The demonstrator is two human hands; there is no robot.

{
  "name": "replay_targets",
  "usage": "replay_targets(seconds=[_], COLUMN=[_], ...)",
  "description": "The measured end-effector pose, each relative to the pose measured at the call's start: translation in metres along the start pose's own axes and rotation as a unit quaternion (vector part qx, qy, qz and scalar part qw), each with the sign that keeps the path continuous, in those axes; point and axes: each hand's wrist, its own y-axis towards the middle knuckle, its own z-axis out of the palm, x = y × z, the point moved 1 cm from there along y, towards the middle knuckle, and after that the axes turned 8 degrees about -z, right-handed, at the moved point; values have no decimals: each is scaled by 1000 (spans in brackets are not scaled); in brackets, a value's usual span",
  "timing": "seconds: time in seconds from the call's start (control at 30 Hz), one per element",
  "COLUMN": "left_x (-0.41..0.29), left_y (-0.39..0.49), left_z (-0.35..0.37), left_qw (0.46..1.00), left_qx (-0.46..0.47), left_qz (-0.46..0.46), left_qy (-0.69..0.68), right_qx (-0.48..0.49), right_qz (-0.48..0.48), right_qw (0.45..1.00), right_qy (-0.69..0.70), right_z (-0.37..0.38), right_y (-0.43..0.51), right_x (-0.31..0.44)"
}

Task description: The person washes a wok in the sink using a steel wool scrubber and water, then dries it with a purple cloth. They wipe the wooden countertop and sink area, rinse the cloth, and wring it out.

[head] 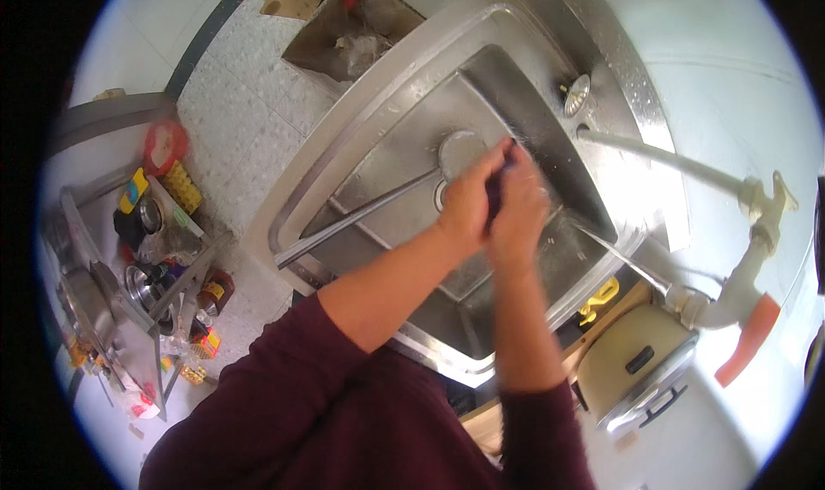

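Observation:
Over a stainless steel sink [412, 103], my left hand [467, 203] and my right hand [521, 203] are pressed together around a dark purple object [495, 190]. Fingers and motion blur hide most of it, so its kind is unclear. A thin water stream [622, 254] runs from the tap [686, 303] at the right towards the basin beside my right hand. Beneath my hands lies a long-handled metal utensil with a round head [459, 151]; its handle rests across the sink's left rim. The drain [441, 196] is partly covered by my left hand.
A metal sink strainer [577, 95] sits on the back ledge, near a pale pipe [664, 158] with a valve. Right of the sink is a beige lidded appliance [635, 361]. An open box [354, 32] stands beyond the sink. At left, a rack [155, 309] holds pans and packets.

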Motion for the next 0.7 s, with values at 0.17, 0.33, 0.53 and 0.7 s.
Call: replay_targets(seconds=[0.17, 0.33, 0.53, 0.7], left_x=[30, -13, 23, 28], left_y=[-2, 12, 4, -2], left_z=[-10, -10, -24, -18], left_qw=[993, 987, 996, 995], left_qx=[51, -98, 1, -24], left_qz=[66, -122, -77, 16], left_qy=[85, 40, 38, 94], right_qx=[-117, -25, -19, -42], right_qz=[86, 16, -50, 29], right_qw=[989, 997, 983, 998], right_qy=[23, -66, -176, -32], right_z=[5, 4, -9, -8], right_y=[11, -38, -7, -2], right_x=[25, 44, 2, -21])
